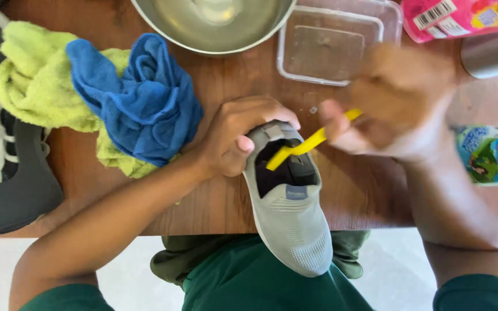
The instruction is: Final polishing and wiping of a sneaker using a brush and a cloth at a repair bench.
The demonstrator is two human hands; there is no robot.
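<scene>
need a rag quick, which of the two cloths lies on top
The crumpled blue cloth; it lies over the yellow-green towel, and closer to the left hand.

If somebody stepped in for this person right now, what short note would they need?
Left hand: grips the heel of the grey shoe, steadying it at the table edge.
Right hand: holds a yellow brush handle, its end inside the shoe opening; the hand is blurred.
Nearby: blue cloth on a green towel, metal bowl, clear tub.
How clean the inside is cannot be told.
</scene>
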